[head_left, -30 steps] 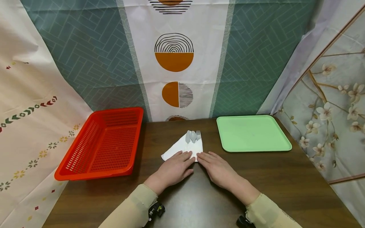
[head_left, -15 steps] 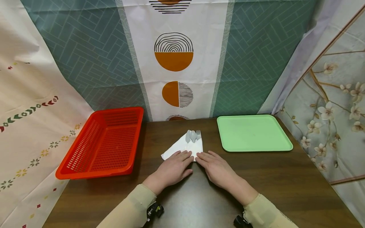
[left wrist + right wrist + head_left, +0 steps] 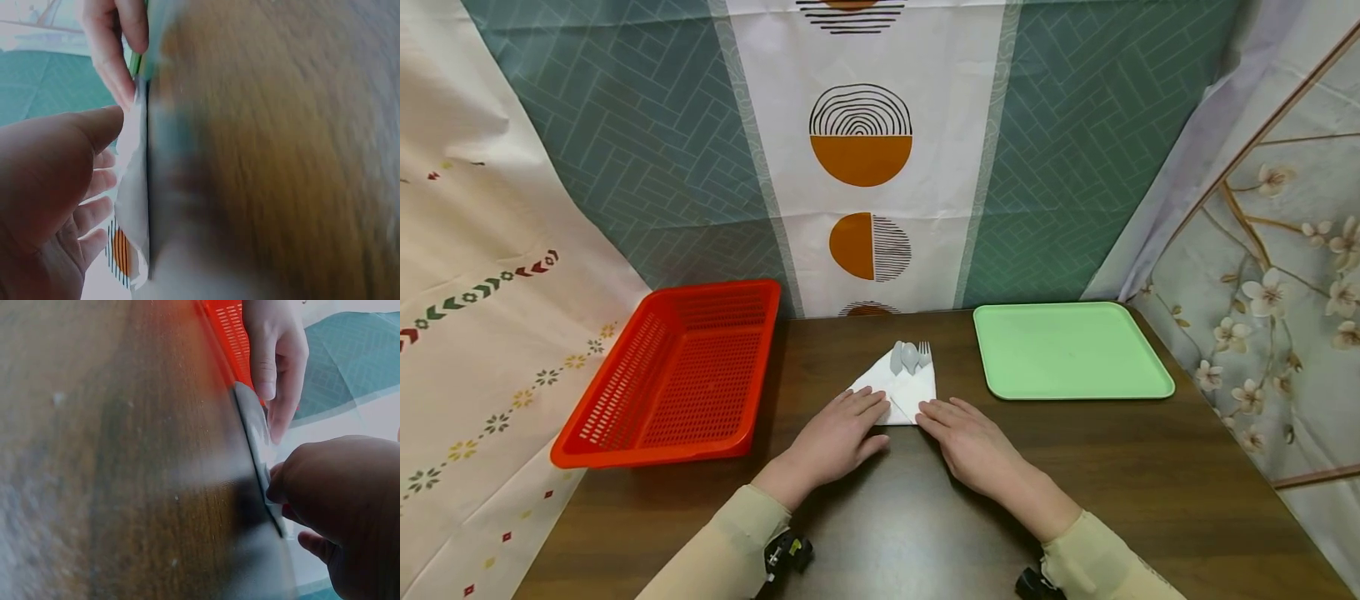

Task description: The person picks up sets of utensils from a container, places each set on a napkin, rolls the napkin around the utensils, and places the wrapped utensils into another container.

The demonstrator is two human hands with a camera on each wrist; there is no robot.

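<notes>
A folded white napkin (image 3: 908, 392) lies flat on the table, with a grey knife (image 3: 896, 358), a grey spoon (image 3: 910, 357) and a grey fork (image 3: 924, 354) showing side by side at its far end. Their lower parts are hidden in the folds. My left hand (image 3: 837, 435) lies over the napkin's left side, its fingers extended. Fingertips of my right hand (image 3: 973, 442) rest at the near right corner. The left wrist view shows the napkin (image 3: 132, 194) as a thin layer low on the table. In the right wrist view, the right fingertips meet the napkin's edge (image 3: 255, 428).
To the left stands a red plastic basket (image 3: 760, 375) with slotted walls. A pale green tray (image 3: 1067, 350) lies at the back right. Patterned cloth (image 3: 857, 200) hangs behind the brown table (image 3: 917, 517) and along both sides.
My left hand has slid left across the napkin, uncovering more of its near edge and a diagonal fold. The right hand stays nearly where it was.
</notes>
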